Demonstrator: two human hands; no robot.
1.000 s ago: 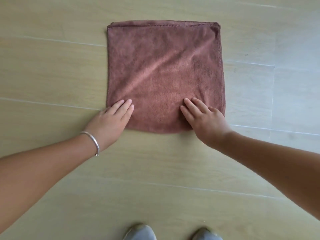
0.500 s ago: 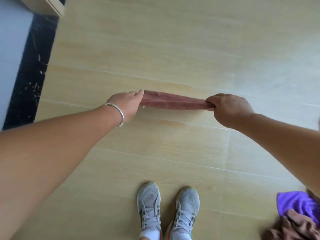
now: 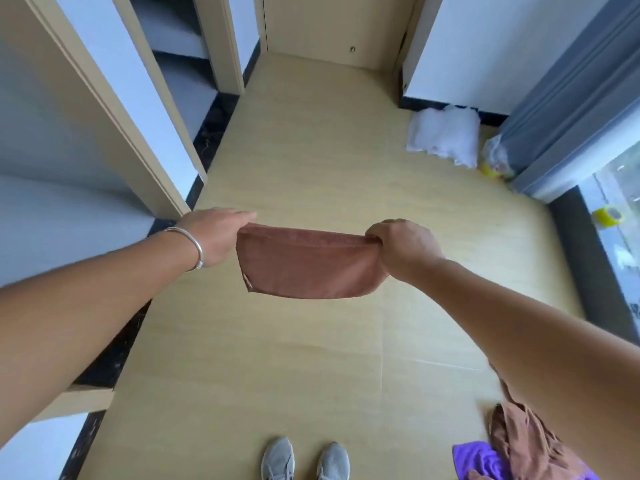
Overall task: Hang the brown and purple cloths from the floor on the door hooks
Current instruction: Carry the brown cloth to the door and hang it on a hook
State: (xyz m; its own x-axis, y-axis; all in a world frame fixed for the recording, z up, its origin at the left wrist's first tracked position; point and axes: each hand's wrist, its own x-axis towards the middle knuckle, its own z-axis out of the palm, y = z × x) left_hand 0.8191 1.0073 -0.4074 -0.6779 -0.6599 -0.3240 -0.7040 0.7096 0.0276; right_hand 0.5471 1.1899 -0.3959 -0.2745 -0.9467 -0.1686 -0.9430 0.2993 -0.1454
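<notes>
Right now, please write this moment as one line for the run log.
both hands hold folded brown microfibre cloth above floor | left hand and right hand at top corners | purple cloth on floor | no hook visible

A home hallway: pale wood-look floor (image 3: pixel 311 358) with dark skirting (image 3: pixel 207 133), beige door frames (image 3: pixel 114 109) on the left, a door (image 3: pixel 329 26) at the far end, a grey curtain (image 3: pixel 568 98) by a floor-level window (image 3: pixel 620 216).
</notes>
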